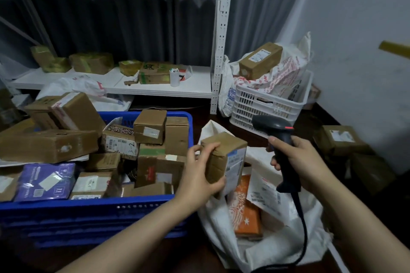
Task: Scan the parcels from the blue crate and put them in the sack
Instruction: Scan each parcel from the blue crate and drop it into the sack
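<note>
Head view: left hand [200, 172] fingers curl round a small cardboard parcel [225, 157], held above the open white sack [277, 248], just right of the blue crate [88, 213]. Right hand [304, 162] fingers grip a black handheld scanner [280, 139], near the parcel's right side. An orange packet [246, 213] lies in the sack below the fingers.

Two hands [199, 173] [304, 162], two crates [88, 208] [261, 104], one scanner [280, 134]

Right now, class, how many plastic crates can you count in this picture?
2. The blue crate, front left, is heaped with parcels; the white crate stands further back on the right, beside the shelving post. Others may be hidden off-frame.
</note>
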